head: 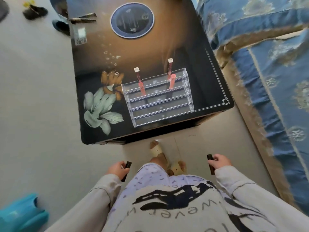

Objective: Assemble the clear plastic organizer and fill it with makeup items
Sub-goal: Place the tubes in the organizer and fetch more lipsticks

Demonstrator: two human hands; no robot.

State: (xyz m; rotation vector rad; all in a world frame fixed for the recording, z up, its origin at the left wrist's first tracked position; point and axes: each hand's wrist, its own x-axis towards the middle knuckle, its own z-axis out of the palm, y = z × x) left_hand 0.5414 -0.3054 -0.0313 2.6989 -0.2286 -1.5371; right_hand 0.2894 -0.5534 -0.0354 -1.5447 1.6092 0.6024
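Fingers of my left hand (117,168) curl round a short dark tube (126,170), held low beside my hip. My right hand (221,162) grips a second dark tube (211,164) the same way on the other side. Both hands are full. Each tube pokes out of the fist with one end aimed forward, towards the table (93,128).

That table stands ahead of both hands, across a strip of pale floor. It is dark and glossy, with a pale flower printed on its near left part. The organizer (160,117) sits on the near right corner, almost straight in front of me and roughly midway between my hands, the left perhaps slightly closer. Its long side runs left to right across my view, a little tilted, so its troughs lie crosswise to my reach.

It is clear plastic, stepped like a small staircase, lowest at the front and rising to the back. Two pink tubes (141,89) and two dark red tubes (138,75) with pale caps stand upright in the back rows. The front troughs hold nothing that I can see.

By my judgement, each dark tube must go forward and up over the table edge, turn upright, then drop into a trough.
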